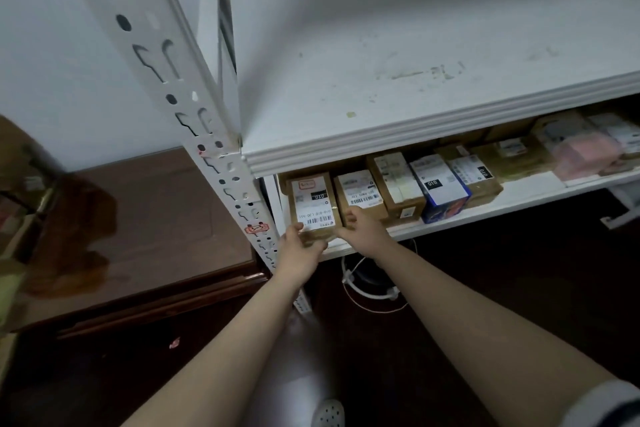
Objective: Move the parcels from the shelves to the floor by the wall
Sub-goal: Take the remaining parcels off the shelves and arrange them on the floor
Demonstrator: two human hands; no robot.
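Left hand [299, 241] and right hand [362, 230], grips closed on the leftmost parcel [313, 208] at the lower shelf [519, 199] edge; seemingly early, a row of parcels [433, 184] waits beside it.

1. The room is dim; soft light from above whitens the scuffed white upper shelf board [415, 55].
2. Its shadow darkens the brown cardboard parcels [398, 184] beneath and the dark floor [536, 270].
3. A dull sheen sits on the glossy brown tabletop [156, 218].
4. The white perforated steel upright [166, 80] bows; the left edge blurs.
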